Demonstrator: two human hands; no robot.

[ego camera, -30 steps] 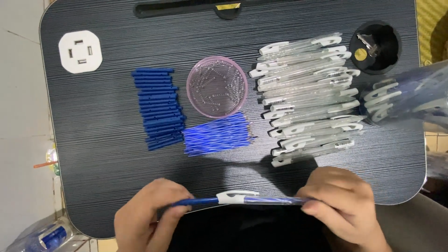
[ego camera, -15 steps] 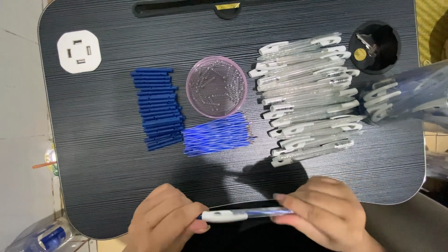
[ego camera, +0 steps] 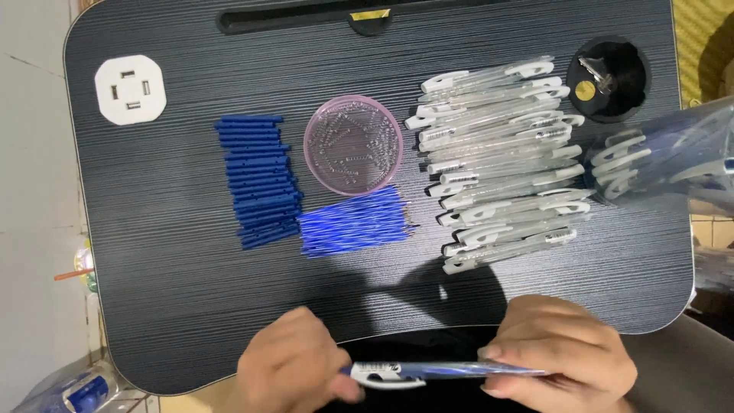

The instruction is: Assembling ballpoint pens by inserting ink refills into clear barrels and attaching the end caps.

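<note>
Over my lap, below the counter (ego camera: 168, 306) edge, both my left hand (ego camera: 294, 367) and right hand (ego camera: 562, 356) had fingers pinched on the pen (ego camera: 443, 372); a loose pinch might have dropped it

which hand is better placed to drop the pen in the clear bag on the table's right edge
Right, probably. The right hand grips the barrel end of the blue and clear plastic pen and sits below the clear plastic bag of pens. The left hand pinches the white clip end, farther from it.
</note>
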